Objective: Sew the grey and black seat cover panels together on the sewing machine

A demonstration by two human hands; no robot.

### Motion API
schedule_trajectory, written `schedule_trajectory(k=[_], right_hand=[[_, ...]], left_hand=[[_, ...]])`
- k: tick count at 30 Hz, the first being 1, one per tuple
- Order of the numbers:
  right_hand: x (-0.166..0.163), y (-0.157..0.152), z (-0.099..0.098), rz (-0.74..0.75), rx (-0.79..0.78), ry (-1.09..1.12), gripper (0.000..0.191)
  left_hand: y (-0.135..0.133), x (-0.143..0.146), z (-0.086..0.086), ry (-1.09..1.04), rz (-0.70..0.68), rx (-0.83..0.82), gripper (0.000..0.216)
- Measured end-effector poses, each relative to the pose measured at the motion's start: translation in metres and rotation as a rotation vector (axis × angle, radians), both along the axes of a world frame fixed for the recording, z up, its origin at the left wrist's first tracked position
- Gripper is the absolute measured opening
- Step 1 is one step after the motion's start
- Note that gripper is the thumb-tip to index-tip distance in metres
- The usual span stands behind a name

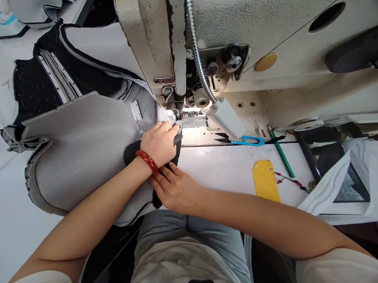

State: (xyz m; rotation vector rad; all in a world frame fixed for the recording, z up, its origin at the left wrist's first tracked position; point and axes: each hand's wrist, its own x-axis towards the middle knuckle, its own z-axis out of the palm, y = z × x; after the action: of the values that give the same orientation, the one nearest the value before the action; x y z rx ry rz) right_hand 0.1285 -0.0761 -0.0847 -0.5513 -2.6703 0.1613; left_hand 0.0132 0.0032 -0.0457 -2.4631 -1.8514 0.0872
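Note:
A large piece of grey woven fabric (84,134) with black lining and gathered seams lies left of the sewing machine's needle area, its near edge at the presser foot (178,112). My left hand (160,143), with a red bangle at the wrist, has its fingers curled onto the fabric just in front of the foot; the fingertips are partly hidden. Black material (132,153) shows beneath it. Closer to my body, my right hand (177,190) rests on the black edge with fingers stretched out, close below the bangle.
The sewing machine head (148,42) stands over the work, with a white lamp (227,118) on a bendy metal neck. Blue thread snips (247,141), a green pencil (281,153) and a yellow card (266,180) lie to the right, near a white sheet-like bundle (346,179).

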Motion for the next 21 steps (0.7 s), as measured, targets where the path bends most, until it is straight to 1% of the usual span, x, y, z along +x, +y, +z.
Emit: schedule_trajectory(k=[3,6,13,16,21], right_hand=[[-0.003,0.002,-0.002,-0.011,0.034,0.004,0.04],[-0.006,0.006,-0.003,-0.022,0.031,0.01,0.038],[0.001,0.023,0.003,-0.004,-0.018,-0.068,0.033],[0.005,0.026,0.009,0.01,-0.062,-0.11,0.033],[0.013,0.029,0.02,-0.019,-0.178,-0.207,0.027]], left_hand=[[0.002,0.003,0.002,-0.006,0.022,-0.027,0.038],[0.006,0.005,-0.001,-0.024,0.027,-0.008,0.036],[0.009,0.005,-0.015,-0.041,0.017,0.147,0.036],[0.006,-0.001,-0.015,-0.039,-0.027,0.155,0.034],[-0.006,-0.012,-0.013,-0.071,-0.154,0.147,0.036]])
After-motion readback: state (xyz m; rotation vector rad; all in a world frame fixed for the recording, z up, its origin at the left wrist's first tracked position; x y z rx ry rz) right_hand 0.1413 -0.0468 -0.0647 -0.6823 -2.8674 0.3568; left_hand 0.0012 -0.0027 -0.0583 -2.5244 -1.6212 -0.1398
